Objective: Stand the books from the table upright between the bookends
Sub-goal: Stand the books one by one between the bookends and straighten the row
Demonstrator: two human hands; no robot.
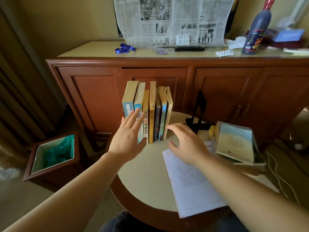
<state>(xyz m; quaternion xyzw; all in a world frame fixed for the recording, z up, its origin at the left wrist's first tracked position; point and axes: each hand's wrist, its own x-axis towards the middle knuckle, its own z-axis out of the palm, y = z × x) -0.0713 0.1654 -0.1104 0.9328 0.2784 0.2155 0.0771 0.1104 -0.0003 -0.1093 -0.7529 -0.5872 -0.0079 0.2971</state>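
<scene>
My left hand (pixel 127 138) is flat, fingers straight and slightly spread, in front of the spines of the two leftmost books in the row of upright books (pixel 148 113). Whether the fingertips actually touch the spines cannot be determined. It holds nothing.

My right hand (pixel 187 143) hovers palm down with fingers loosely spread and slightly bent, just right of the row's right end. It holds nothing. Contact between its fingertips and the rightmost book cannot be confirmed.

The row consists of about seven books standing spine-forward at the far left part of the round table (pixel 147 178). The books lean slightly to the left.

A black bookend (pixel 198 114) stands on the table to the right of the row, apart from it, with a gap between it and the last book. A left bookend is not discernible behind the books.

A white open booklet (pixel 192 185) lies flat on the table under my right forearm, its near corner overhanging the table edge. A stack of books (pixel 237 144) lies at the right edge of the table, the top one tilted.

Behind the table stands a wooden cabinet (pixel 167 91). On its top: a newspaper (pixel 173 20) propped against the wall, a dark bottle (pixel 255 30), blister packs (pixel 224 53), a remote control (pixel 189 48) and a blue ribbon (pixel 124 48). A wooden waste bin (pixel 51 154) with a green liner stands on the floor at left.
</scene>
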